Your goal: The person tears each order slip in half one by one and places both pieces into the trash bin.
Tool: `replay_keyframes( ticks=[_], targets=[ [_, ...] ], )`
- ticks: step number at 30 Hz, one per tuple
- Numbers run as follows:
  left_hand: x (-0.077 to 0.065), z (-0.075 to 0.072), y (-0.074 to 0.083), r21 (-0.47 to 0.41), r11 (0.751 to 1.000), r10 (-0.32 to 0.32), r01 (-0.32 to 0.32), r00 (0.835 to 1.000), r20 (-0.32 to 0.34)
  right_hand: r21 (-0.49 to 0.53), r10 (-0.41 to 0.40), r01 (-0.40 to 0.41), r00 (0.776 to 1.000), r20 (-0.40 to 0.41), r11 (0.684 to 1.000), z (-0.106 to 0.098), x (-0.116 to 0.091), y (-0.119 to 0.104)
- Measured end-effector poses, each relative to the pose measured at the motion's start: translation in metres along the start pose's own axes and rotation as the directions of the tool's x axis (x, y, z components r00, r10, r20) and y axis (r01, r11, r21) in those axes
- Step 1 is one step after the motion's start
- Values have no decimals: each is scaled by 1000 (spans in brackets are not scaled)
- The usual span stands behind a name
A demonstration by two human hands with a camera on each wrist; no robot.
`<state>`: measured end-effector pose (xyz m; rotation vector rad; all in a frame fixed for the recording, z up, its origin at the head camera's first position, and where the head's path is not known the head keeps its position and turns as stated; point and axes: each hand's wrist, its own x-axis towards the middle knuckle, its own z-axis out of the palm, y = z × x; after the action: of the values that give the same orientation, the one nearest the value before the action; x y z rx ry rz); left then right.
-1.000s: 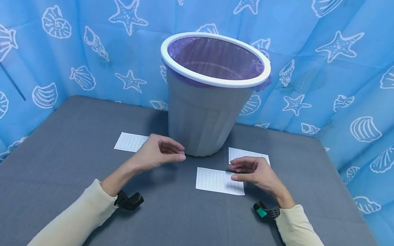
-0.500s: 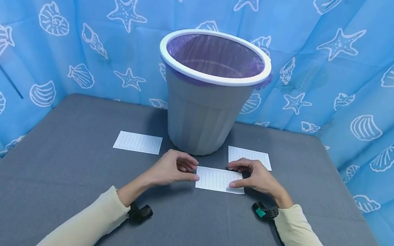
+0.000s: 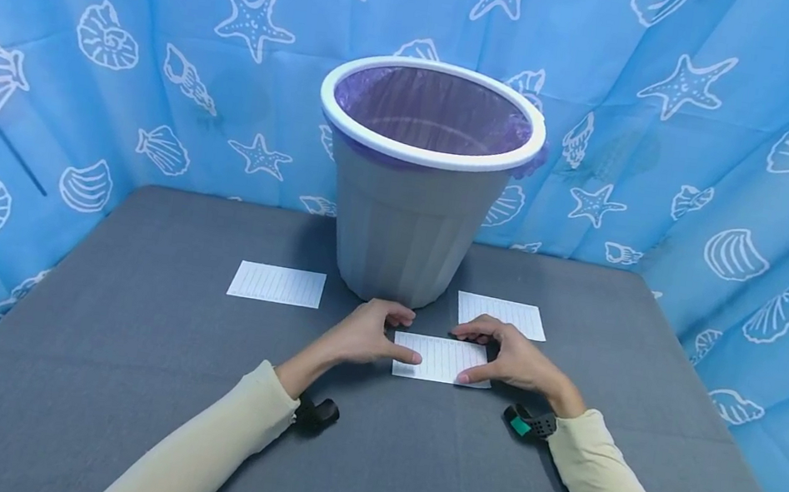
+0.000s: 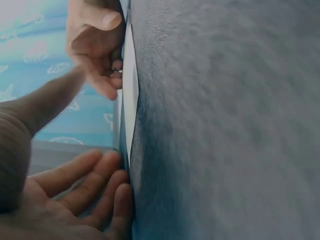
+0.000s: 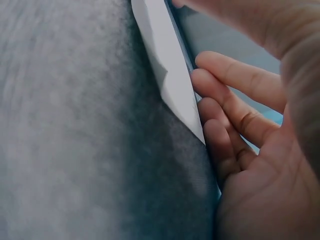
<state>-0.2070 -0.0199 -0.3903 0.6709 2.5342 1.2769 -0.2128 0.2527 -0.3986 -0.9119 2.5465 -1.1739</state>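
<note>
A white lined sheet of paper (image 3: 441,359) lies flat on the grey tabletop in front of the bin, between my two hands. My left hand (image 3: 365,334) is at the sheet's left end, thumb over the paper and fingers spread apart from it behind. At the right end is my right hand (image 3: 511,355), its thumb over the near corner and its fingertips just beyond the far edge. The left wrist view has the sheet (image 4: 131,95) edge-on beside the fingers. In the right wrist view, the fingertips (image 5: 206,80) are right at the edge of the paper (image 5: 175,75).
A grey bin (image 3: 404,231) with a white rim and purple liner stands behind the sheet. Two more lined sheets lie on the table, a left sheet (image 3: 277,284) and a right sheet (image 3: 506,314). A blue curtain (image 3: 177,123) with shell prints hangs around the table.
My left hand has moved right and slightly toward me, from beside the bin to the middle sheet's left end. My right hand has stayed nearly in place, lowering slightly onto the right end.
</note>
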Motion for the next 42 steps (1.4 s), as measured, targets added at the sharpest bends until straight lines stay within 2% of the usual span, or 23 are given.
replay_keyframes(
  ticks=[3,10,17,23,28,38,42],
  targets=[
    [3,3,-1,54,998,-22,21,1000,19,-35,5,-4,1000,13,999,2,1,3],
    [4,8,-3,93,995,42,-41,999,-7,-102,18,-16,1000,18,995,4,1,-2],
    [0,18,-1,180,983,51,-47,998,-19,-98,23,-20,999,26,995,5,0,-7],
    [-2,20,1,157,987,40,-33,998,-41,-70,18,-16,1000,23,997,6,1,-10],
    [-3,20,3,146,989,27,-22,999,-38,-86,73,-71,997,14,994,6,2,-15],
    [-5,21,5,137,990,-10,14,1000,-26,-112,116,-122,991,-61,986,9,6,-18],
    [-5,21,5,148,989,-1,5,1000,-25,-110,115,-124,990,-83,986,11,8,-20]
  ],
)
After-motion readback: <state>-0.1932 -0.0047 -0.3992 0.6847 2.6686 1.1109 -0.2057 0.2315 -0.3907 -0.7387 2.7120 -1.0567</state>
